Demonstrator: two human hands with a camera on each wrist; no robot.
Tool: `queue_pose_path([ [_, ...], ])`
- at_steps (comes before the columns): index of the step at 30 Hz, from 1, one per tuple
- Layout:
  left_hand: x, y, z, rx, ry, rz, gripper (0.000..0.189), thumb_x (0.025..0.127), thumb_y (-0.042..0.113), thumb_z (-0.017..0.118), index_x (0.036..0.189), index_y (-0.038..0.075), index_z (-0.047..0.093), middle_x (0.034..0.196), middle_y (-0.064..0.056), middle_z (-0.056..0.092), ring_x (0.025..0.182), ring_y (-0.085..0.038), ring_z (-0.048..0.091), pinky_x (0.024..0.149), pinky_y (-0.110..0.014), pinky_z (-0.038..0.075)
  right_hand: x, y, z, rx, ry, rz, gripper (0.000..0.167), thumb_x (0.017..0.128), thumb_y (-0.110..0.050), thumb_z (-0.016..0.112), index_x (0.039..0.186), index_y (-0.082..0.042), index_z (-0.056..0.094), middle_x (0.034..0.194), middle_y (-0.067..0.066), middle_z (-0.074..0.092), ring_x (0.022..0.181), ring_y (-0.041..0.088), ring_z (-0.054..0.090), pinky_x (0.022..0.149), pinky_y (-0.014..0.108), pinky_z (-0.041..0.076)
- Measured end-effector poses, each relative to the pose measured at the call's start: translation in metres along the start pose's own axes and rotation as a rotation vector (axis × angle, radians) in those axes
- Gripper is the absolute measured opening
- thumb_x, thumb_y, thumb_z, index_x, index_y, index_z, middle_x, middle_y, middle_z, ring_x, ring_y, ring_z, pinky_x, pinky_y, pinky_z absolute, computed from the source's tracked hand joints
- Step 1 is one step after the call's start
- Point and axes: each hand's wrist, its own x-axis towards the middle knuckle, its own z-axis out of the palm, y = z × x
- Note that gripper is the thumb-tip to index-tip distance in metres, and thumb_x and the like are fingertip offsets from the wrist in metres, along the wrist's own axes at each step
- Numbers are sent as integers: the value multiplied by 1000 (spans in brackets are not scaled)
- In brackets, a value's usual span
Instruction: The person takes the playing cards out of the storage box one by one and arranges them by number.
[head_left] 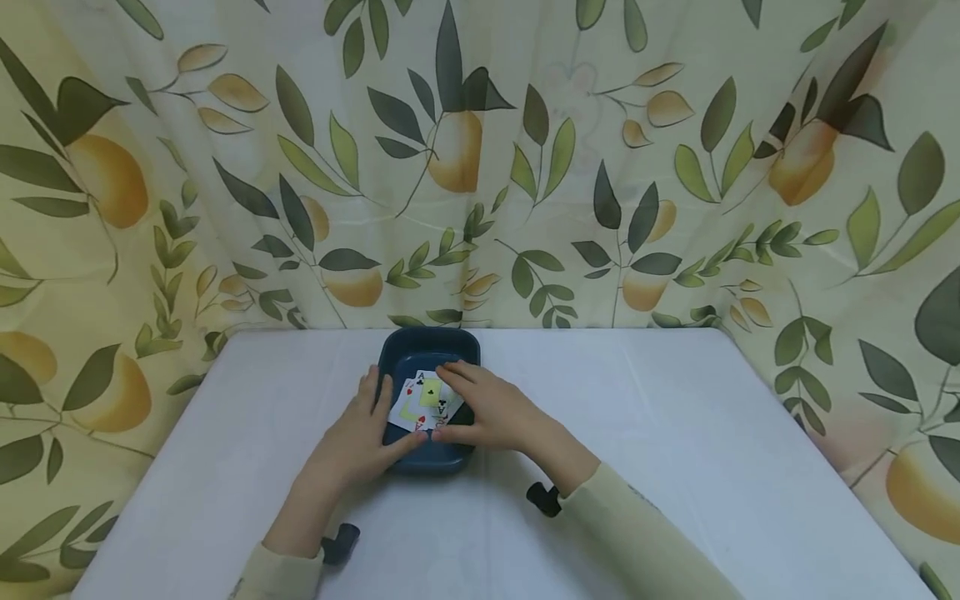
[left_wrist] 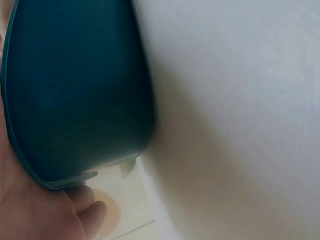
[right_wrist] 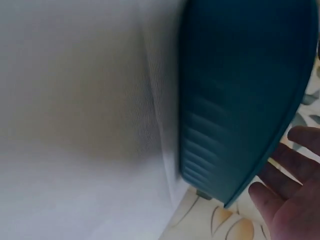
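Note:
A dark blue tray point(head_left: 429, 463) stands on the white-covered table with a few playing cards point(head_left: 430, 392) inside, overlapping face up, a club ace and a heart ace among them. My left hand point(head_left: 351, 440) is at the tray's left side, fingers along the rim and thumb reaching over the near part. Over the right rim lies my right hand point(head_left: 498, 410), its fingers and thumb spread above the cards; contact with them cannot be made out. In the left wrist view, the tray's side point(left_wrist: 80, 90) hides some fingers. The right wrist view shows the ribbed side point(right_wrist: 215, 125) beside slightly bent fingers.
A white cloth point(head_left: 637, 467) covers the table around the tray. Behind the table's far edge hangs a curtain point(head_left: 525, 208) with leaves and fruit printed on it. Dark wrist devices point(head_left: 543, 498) sit at both sleeves.

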Motion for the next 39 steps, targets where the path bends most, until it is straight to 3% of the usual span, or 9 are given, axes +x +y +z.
queue_pose_path([
  [5, 1, 1, -4, -12, -16, 15, 114, 86, 84, 38, 158, -1, 11, 167, -18, -1, 151, -40, 17, 110, -58, 38, 21, 5, 1, 9, -72, -3, 90, 88, -66, 63, 156, -14, 36, 159, 6, 38, 145, 23, 38, 115, 45, 38],
  [10, 1, -9, -16, -84, -86, 25, 118, 80, 78, 60, 160, 7, 12, 168, -12, 3, 151, -41, 19, 114, -59, 32, 42, 4, 3, -4, -149, 13, 86, 88, -60, 67, 154, -13, 40, 157, 6, 41, 144, 24, 40, 116, 44, 36],
  [13, 1, -16, -18, -118, -118, 48, 127, 71, 78, 69, 161, 9, 10, 169, -8, 1, 151, -42, 15, 116, -61, 27, 52, 4, 8, -62, -196, 22, 86, 87, -59, 69, 153, -12, 41, 156, 7, 42, 143, 24, 42, 116, 43, 37],
  [17, 2, -21, -10, -146, -141, 67, 140, 64, 84, 69, 161, 8, 2, 168, -8, -8, 154, -34, 2, 119, -59, 23, 61, 4, 17, -163, -275, 58, 92, 83, -60, 72, 154, -12, 38, 157, 9, 41, 143, 26, 41, 115, 43, 38],
  [21, 2, -19, -7, -156, -141, 41, 144, 61, 86, 69, 160, 7, -1, 168, -9, -11, 155, -31, -1, 118, -58, 25, 67, 0, 22, -262, -337, 120, 100, 77, -65, 75, 155, -14, 38, 155, 13, 43, 143, 31, 40, 115, 46, 37],
  [23, 1, -16, -9, -151, -139, 29, 143, 62, 85, 70, 160, 7, 0, 168, -8, -11, 155, -32, 0, 117, -59, 25, 70, -2, 24, -300, -355, 134, 98, 76, -66, 75, 153, -14, 41, 149, 13, 48, 138, 31, 46, 113, 46, 39],
  [29, -2, -14, -12, -116, -142, 19, 141, 64, 84, 69, 160, 5, 2, 168, -11, -9, 154, -34, 2, 117, -60, 24, 72, -5, 27, -301, -365, 130, 82, 76, -64, 76, 144, -22, 55, 132, 6, 61, 112, 23, 60, 98, 44, 51],
  [33, 0, -12, -12, -110, -130, 21, 141, 64, 84, 69, 160, 5, 1, 168, -12, -9, 154, -35, 3, 117, -61, 24, 71, -1, 29, -292, -313, 117, 77, 73, -64, 79, 139, -27, 60, 132, 3, 61, 116, 23, 57, 99, 46, 50],
  [39, 1, -10, -11, -114, -121, 23, 142, 64, 85, 68, 160, 4, 0, 168, -13, -8, 154, -35, 3, 117, -61, 25, 72, 0, 29, -264, -290, 117, 86, 71, -64, 80, 144, -29, 53, 141, 4, 57, 124, 26, 53, 103, 49, 47],
])
